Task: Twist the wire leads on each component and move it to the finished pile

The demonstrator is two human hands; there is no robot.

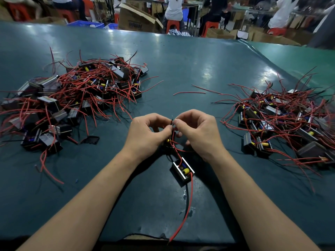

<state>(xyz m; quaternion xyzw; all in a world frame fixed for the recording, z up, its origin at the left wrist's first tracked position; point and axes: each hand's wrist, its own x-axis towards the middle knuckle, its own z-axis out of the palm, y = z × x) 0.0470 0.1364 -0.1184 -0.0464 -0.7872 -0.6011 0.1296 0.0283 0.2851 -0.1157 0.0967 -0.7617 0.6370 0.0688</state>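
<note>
My left hand (147, 135) and my right hand (196, 132) meet at the middle of the table, both pinching the thin black wire leads (172, 122) of one small component. That component (168, 142) sits mostly hidden under my fingers; only a yellow part and red wire show. A second component (183, 170), a small black box with a yellow capacitor and a long red lead, lies on the table just below my hands. A big pile of components (76, 98) with red wires lies to the left, another pile (282, 122) to the right.
The green table mat (181, 66) runs to a far edge. A loose red wire (188, 92) lies ahead of my hands, and a small flat black lid (91, 140) rests by the left pile. Cardboard boxes, red stools and seated people are beyond the table.
</note>
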